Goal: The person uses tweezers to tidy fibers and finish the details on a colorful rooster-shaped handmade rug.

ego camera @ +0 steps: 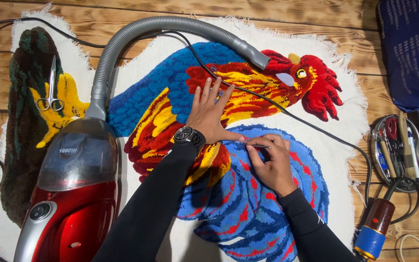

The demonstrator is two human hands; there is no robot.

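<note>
Underneath everything, a plank wooden floor (277, 9) carries a white-backed tufted rug (248, 97) showing a rooster in blue, red and yellow pile, its crested head at about two o'clock and its light-blue, red-flecked tail feathers spreading toward six. At eight o'clock a red canister vacuum (69, 194) with a smoky clear dust bin sits on the rug's edge, its ribbed grey hose (136, 29) arching over twelve o'clock to a nozzle resting just beside the rooster's neck. A dark brown-and-green tufted shape with a yellow patch lies at nine o'clock, steel scissors (50, 87) resting on it. At three o'clock an oval metal tray (415, 133) holds assorted hand tools; below it, toward five o'clock, lies a corded tool (375, 227) with a brown and blue body, its black cable (316, 127) trailing across the rug. At centre, the left hand (209, 114), wristwatch on a black sleeve, is spread flat, fingers apart, pressing the yellow-and-red wing. The right hand (273, 162) lies just at four o'clock from it, fingers pinched together on a thin metal tool (257, 144). That slim tool's long axis runs nearly level, nine to three o'clock, its tip toward the left thumb, touching the seam where light-blue pile meets the wing. The right hand is plainly the nearer one.
</note>
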